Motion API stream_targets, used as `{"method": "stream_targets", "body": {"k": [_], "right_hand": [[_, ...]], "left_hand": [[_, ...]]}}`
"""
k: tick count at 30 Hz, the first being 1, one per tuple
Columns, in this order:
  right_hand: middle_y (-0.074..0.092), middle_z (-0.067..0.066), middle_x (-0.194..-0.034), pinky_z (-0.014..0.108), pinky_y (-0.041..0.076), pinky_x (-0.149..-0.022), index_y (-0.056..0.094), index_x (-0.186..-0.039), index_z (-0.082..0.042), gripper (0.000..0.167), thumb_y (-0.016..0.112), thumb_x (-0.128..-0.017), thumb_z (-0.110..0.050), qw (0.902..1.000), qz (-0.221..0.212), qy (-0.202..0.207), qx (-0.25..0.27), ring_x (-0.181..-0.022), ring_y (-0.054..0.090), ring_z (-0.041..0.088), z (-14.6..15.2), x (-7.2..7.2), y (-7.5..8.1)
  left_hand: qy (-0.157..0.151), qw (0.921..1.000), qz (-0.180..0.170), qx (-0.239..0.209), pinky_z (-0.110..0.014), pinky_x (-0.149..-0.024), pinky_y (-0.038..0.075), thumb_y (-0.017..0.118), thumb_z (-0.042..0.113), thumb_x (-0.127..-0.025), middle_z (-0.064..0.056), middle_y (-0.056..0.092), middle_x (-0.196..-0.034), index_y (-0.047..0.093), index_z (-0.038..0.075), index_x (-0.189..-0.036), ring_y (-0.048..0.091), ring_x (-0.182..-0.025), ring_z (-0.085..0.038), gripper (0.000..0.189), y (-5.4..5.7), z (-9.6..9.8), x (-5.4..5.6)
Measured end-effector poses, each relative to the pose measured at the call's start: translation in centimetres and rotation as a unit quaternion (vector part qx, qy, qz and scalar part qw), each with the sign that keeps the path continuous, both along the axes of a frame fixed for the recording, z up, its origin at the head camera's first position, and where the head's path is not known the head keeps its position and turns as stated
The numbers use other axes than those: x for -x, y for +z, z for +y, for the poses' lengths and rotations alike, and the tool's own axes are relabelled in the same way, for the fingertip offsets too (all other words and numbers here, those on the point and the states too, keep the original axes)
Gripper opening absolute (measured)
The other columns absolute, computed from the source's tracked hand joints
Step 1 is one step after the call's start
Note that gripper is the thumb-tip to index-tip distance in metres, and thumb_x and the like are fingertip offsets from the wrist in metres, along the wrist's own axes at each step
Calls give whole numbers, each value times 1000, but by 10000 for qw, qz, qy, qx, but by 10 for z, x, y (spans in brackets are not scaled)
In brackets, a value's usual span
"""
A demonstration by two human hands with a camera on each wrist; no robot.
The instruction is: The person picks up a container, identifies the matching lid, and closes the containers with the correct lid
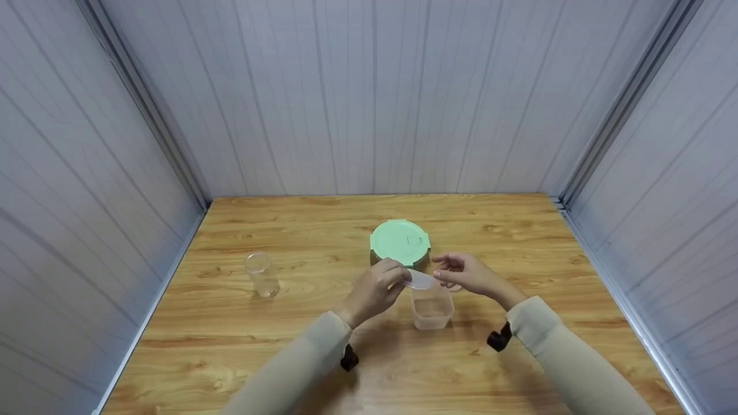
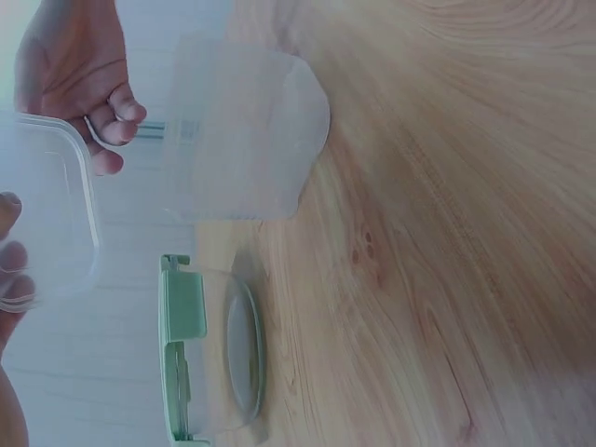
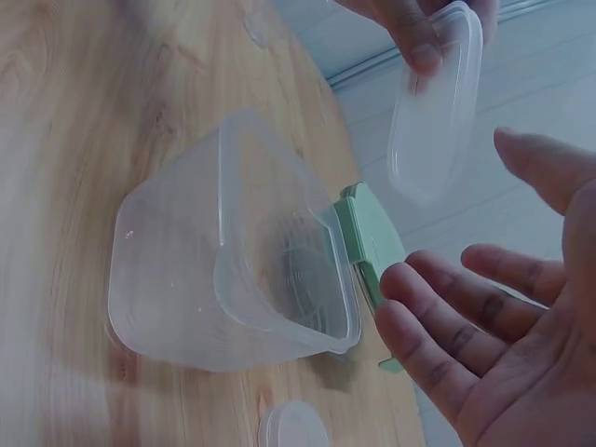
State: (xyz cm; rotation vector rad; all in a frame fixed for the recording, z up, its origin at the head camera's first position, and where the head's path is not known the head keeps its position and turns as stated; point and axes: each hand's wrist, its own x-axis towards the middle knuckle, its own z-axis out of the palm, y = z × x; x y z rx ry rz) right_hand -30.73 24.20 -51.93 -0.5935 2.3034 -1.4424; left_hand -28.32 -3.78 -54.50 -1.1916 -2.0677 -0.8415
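My left hand point(image 1: 377, 288) pinches a translucent plastic lid point(image 1: 420, 280) by its edge. In the right wrist view the lid point(image 3: 433, 121) hangs tilted in the air, thumb point(image 3: 419, 47) on its face. Just below stands an open, translucent rectangular container point(image 1: 432, 314), upright on the table with its mouth upward. To the right of the lid, my right hand point(image 1: 467, 274) hovers with fingers loosely spread and nothing in them. Its fingertips are apart from the lid and close beside the container's rim in the right wrist view.
A round clear container with a green clip lid point(image 1: 400, 242) stands right behind the hands. Over to the left is a clear, empty-looking jar point(image 1: 263, 275). A small round whitish lid point(image 3: 293, 426) lies beside the container. Panelled walls point(image 1: 375, 98) border the wooden table point(image 1: 311, 230).
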Motion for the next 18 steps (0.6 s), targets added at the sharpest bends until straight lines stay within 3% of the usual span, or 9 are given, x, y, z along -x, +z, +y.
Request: {"method": "stream_targets", "body": {"k": [6, 12, 16, 18], "right_hand": [[74, 3, -98, 27, 63, -71, 55, -148, 12, 52, 67, -109, -20, 9992, -337, -169, 101, -78, 70, 13, -2, 2, -1], [68, -3, -84, 22, 58, -62, 55, -146, 15, 51, 64, -110, -20, 9987, -445, -231, 112, -68, 63, 8, -6, 4, -3], [67, -5, -85, 21, 51, -58, 59, -143, 13, 46, 62, -111, -20, 9986, -486, -178, 58, -64, 56, 7, -8, 3, -4], [68, -6, -87, 21, 47, -57, 61, -141, 12, 44, 62, -111, -19, 9985, -528, -146, 81, -62, 53, 6, -9, 3, -5]], "left_hand": [[-157, 9998, 80, 53, -32, -85, 63, 78, -4, -95, -5, 76, -99, 74, 6, -96, 72, -96, -22, 10, -1, 6, -1], [-190, 9993, 282, 125, -31, -87, 63, 81, -3, -94, -5, 77, -101, 74, 7, -98, 73, -96, -21, 13, -1, 11, -3], [-225, 9986, 442, 176, -30, -90, 62, 73, 4, -102, -5, 78, -101, 75, 7, -98, 73, -97, -21, 5, -3, 13, -4], [-269, 9979, 563, 182, -29, -90, 62, 69, 7, -106, -5, 78, -101, 75, 7, -98, 73, -97, -21, 11, -4, 14, -3]]}}
